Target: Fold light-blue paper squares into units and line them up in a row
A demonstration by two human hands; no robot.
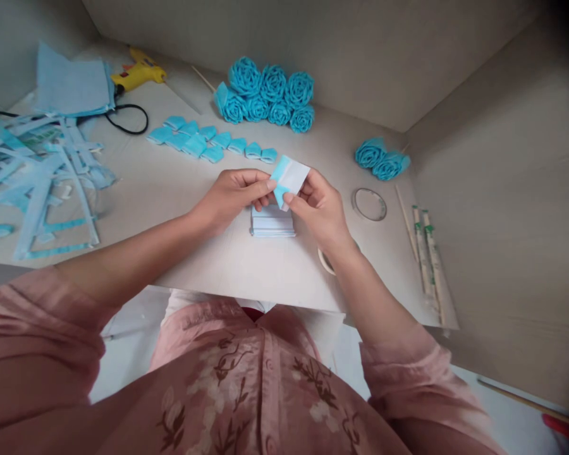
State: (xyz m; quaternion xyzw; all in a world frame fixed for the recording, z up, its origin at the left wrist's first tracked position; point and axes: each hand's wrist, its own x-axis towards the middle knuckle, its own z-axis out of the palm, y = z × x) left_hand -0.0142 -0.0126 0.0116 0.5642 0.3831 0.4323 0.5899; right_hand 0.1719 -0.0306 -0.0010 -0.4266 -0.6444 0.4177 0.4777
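Between my two hands is a small piece of blue and white fabric point(294, 175), partly folded over at its left side. My left hand point(239, 193) pinches its left edge between thumb and fingers. The lower right part is gripped by my right hand point(321, 205), with the thumb in front and the fingers behind. Just below lies a stack of cut fabric pieces point(273, 224) on the table, partly covered by my hands. Beyond my left hand, several folded blue petals point(194, 144) lie in rows.
Several blue fabric roses point(272, 85) stand at the back, with more roses point(382, 159) at the right. A yellow glue gun point(140, 71), fabric sheets point(76, 88) and scrap strips point(42, 177) occupy the left. A tape roll point(370, 204) and sticks point(429, 256) lie right.
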